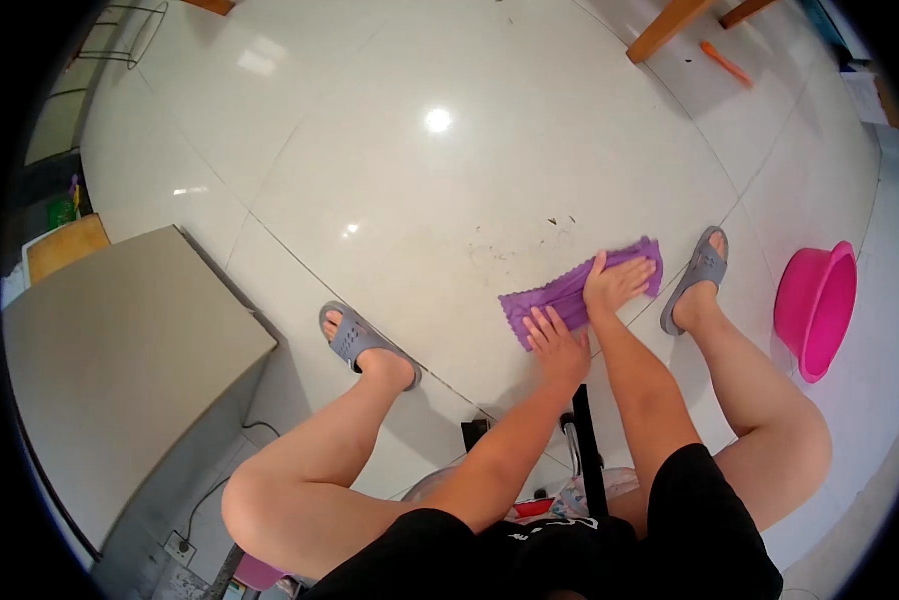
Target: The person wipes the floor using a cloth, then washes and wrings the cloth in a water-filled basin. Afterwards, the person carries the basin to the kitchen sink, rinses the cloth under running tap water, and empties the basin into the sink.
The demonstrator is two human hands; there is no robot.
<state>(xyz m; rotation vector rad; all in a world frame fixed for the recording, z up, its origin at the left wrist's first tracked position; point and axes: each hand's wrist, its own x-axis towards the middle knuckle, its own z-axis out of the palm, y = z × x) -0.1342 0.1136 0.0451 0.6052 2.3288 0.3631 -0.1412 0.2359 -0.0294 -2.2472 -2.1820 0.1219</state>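
A purple cloth point(559, 291) with a scalloped edge lies spread on the pale tiled floor point(369, 160), between my two feet. My left hand point(557, 345) rests on its near edge, fingers spread and pointing up the frame. Flat on the right part of the cloth is my right hand point(617, 283), its fingers stretched out toward the right. Just beyond the cloth, dark smudges and small bits of dirt point(553, 221) mark the tiles.
A pink basin point(827, 310) stands at the right, past my slippered foot point(704, 268). My other slipper point(354, 338) is left of the cloth. A grey cabinet point(129, 350) fills the left side. Wooden legs point(661, 32) and an orange object point(725, 64) are at the far right.
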